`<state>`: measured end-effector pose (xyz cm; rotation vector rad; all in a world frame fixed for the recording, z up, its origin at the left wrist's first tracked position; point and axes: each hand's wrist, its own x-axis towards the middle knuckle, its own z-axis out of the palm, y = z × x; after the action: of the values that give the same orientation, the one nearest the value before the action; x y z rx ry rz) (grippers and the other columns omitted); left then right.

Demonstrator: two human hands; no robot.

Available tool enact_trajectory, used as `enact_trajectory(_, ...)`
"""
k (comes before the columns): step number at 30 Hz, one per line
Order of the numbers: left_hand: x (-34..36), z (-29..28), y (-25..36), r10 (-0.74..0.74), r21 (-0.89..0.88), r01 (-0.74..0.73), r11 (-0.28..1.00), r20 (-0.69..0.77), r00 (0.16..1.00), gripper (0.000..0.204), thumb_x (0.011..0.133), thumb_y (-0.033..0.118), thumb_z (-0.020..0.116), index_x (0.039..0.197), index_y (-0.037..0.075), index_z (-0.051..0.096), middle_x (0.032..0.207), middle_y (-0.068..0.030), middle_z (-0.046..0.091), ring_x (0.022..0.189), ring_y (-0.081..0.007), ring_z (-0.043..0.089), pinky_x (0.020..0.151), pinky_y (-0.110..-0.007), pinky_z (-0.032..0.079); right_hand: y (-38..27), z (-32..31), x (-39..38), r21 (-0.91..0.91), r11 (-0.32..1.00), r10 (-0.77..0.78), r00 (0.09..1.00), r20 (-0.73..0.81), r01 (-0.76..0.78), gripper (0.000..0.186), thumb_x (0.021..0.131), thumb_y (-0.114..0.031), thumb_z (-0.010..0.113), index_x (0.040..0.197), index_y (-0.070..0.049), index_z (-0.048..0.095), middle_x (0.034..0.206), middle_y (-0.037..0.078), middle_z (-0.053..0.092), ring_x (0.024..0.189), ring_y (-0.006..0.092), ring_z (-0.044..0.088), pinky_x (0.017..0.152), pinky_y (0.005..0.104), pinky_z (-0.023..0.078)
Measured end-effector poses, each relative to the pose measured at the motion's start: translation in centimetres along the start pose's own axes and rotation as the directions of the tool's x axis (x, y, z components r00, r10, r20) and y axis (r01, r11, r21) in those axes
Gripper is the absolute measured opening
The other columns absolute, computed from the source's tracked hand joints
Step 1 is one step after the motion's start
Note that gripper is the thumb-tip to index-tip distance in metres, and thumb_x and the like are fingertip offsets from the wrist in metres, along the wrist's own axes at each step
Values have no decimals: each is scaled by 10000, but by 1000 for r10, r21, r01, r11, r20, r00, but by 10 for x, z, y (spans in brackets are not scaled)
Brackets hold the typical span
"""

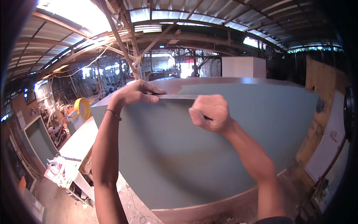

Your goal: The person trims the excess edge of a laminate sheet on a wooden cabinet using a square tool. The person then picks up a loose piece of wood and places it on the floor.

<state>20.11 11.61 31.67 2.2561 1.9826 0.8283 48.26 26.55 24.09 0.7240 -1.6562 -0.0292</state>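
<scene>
Panel, grey-green, stands on a wooden base under a metal roof. Left hand: fingers apart, at the top edge. Right hand: fingers curled together, same edge; contents cannot be told.

Workshop, corrugated roof (on bare beams), cluttered workbench, tall plywood board.

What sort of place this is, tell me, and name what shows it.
Probably a woodworking or furniture workshop: a large grey-green boxlike piece fills the middle, a pale box stands beyond it, and rough beams cross under a sheet roof.
</scene>
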Motion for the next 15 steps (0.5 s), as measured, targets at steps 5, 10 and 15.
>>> enact_trajectory(5, -3, 7, 14, -65, -56, 64, 996, -18, 998, 667, 818, 386, 886, 1332, -8, 725, 1334, -158, 738, 1264, -266, 660, 1162, -380, 428, -15, -12, -8, -34, 997, 63, 998, 20, -63, 259, 906, -29, 754, 679, -36, 630, 587, 35, 555, 491, 200, 544, 453, 362, 412)
enact_trajectory(10, -2, 7, 17, -63, 10, 63, 998, -41, 997, 595, 845, 378, 867, 1278, -15, 754, 1217, -163, 781, 1176, -255, 707, 1083, -361, 485, -14, -12, -3, -29, 997, 79, 996, 44, -78, 289, 929, 2, 690, 661, -22, 585, 606, 45, 558, 498, 194, 538, 470, 332, 427)
enact_trajectory(15, 0, 8, 8, -73, -28, 71, 997, -69, 995, 578, 894, 432, 829, 1254, -16, 765, 1174, -160, 788, 1137, -264, 717, 1044, -369, 507, -6, -6, -2, -63, 995, 86, 994, 73, -82, 276, 885, 2, 741, 657, -34, 590, 588, 56, 545, 498, 220, 545, 470, 355, 418)
